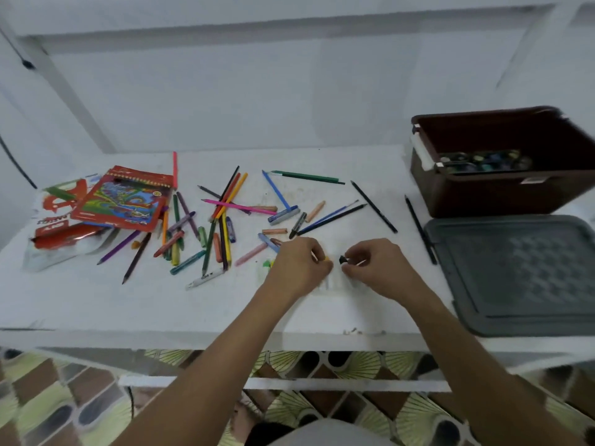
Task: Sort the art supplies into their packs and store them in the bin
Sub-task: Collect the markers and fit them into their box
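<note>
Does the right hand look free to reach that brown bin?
Probably not right away: the right hand pinches a small black piece. The way to the brown bin looks open, though; only a black pencil lies between.

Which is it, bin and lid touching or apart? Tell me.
Cannot tell. In the head view the brown bin sits directly behind the grey lid; the lid's far edge meets the bin's base line, but no clear gap or contact shows.

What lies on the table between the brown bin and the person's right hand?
In the head view, two dark pencils lie on the white table between the brown bin and the right hand; the grey lid sits beside that stretch.
</note>
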A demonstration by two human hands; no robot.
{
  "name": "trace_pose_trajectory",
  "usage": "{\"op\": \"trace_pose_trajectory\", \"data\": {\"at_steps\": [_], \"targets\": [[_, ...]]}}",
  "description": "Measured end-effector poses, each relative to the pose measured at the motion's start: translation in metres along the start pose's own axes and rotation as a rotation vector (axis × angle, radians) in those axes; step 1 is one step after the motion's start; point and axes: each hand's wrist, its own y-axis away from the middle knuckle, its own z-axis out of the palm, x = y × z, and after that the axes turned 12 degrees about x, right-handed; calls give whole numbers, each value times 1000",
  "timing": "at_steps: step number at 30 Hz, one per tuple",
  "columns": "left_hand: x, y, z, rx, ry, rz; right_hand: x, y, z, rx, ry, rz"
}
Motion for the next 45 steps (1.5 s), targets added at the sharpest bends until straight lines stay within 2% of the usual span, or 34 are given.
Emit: {"op": "trace_pose_trajectory", "data": {"at_steps": [9,15,18,22,25,35,45], "targets": [[11,1,15,10,-119,35,-6,4,14,-49,121,-61],[5,6,6,-38,-52,70,-2,6,10,-56,124,-117],[-2,6,-4,-46,-58,113,6,8,3,-46,141,-112],[-9,4,-10,-120,-94,258,8,7,0,-159,154,-117],[-12,1,-7,-149,-128,307,8,4,1,-171,143,-116],[-16,-4,-5,-205,-201,346,10,1,6,-170,142,-127],[-10,-8,8,-157,-263,334,13,2,6,-167,126,-159]]}}
